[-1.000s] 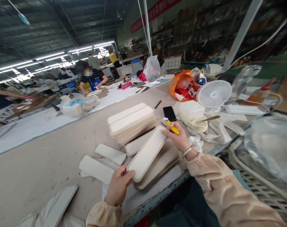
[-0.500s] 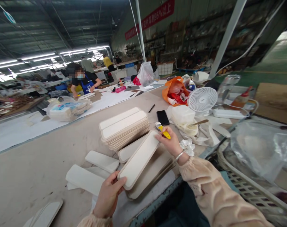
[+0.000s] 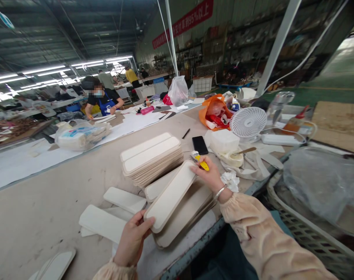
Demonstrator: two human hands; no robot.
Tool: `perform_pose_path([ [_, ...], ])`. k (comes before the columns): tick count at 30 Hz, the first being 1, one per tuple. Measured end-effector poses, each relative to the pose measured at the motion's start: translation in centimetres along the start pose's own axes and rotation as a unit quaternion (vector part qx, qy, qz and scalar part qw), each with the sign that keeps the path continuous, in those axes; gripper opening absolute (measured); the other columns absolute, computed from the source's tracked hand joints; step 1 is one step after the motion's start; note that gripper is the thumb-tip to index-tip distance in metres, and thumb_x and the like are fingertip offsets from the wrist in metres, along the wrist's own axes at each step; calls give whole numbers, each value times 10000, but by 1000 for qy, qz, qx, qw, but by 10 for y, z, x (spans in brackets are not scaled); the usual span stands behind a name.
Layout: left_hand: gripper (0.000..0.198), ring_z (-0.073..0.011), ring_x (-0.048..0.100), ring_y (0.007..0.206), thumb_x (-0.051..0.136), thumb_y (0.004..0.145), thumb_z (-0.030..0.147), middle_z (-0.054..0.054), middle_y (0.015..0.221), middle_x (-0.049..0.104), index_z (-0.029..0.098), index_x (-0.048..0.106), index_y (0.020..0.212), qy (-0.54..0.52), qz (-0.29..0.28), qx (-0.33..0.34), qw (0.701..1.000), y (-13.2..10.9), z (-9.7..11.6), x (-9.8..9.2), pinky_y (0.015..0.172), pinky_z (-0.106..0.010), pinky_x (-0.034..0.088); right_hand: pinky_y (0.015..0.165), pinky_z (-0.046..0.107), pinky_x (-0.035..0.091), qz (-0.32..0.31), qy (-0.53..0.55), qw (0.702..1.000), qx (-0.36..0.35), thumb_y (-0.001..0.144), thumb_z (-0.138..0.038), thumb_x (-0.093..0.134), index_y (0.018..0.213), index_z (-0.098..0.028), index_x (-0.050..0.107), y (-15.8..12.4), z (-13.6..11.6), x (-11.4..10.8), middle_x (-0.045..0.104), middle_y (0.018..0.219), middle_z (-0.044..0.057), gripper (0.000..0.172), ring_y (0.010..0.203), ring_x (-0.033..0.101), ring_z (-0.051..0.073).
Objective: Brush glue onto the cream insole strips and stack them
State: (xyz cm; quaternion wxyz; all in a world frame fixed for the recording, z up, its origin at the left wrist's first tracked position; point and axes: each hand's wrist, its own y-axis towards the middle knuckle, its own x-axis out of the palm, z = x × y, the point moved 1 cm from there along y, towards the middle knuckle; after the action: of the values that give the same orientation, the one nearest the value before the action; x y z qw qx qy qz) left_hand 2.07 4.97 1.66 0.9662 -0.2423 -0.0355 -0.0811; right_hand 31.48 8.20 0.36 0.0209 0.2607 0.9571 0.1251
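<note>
Viewing remotely, I record the left hand (image 3: 135,238) with fingers clamped on a pale panel (image 3: 171,197) at its near end. The right hand (image 3: 211,175) pinches the far end (a yellow-handled tool (image 3: 204,165) shares its grip). Beneath lies a low stack (image 3: 189,214), beside a taller stack (image 3: 152,156).

The left hand (image 3: 133,237) pinches the near end of a long, cream, round-cornered flat panel (image 3: 172,196) over a stack of beige round-cornered panels (image 3: 191,214). The right hand (image 3: 210,175) holds the far end plus a yellow-handled tool (image 3: 204,165), near a black rectangular phone (image 3: 200,145).
</note>
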Motion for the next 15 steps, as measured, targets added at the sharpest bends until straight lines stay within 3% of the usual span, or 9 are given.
perform_pose_path([
  [7,459,-144,589,716,816,548,321,-41,820,680,116,669,931,2,12,22,1000,9,9,-4,655,-261,500,623,277,437,4,-44,999,-5,677,-396,712,820,-238,444,7,0,3,574,736,-33,343,641,538,154],
  [15,537,-120,578,627,792,537,359,0,737,660,153,579,984,16,115,129,985,61,22,-9,551,-232,448,678,296,443,22,-161,986,-42,716,-376,646,820,-233,450,22,0,11,617,749,-19,264,669,576,170],
])
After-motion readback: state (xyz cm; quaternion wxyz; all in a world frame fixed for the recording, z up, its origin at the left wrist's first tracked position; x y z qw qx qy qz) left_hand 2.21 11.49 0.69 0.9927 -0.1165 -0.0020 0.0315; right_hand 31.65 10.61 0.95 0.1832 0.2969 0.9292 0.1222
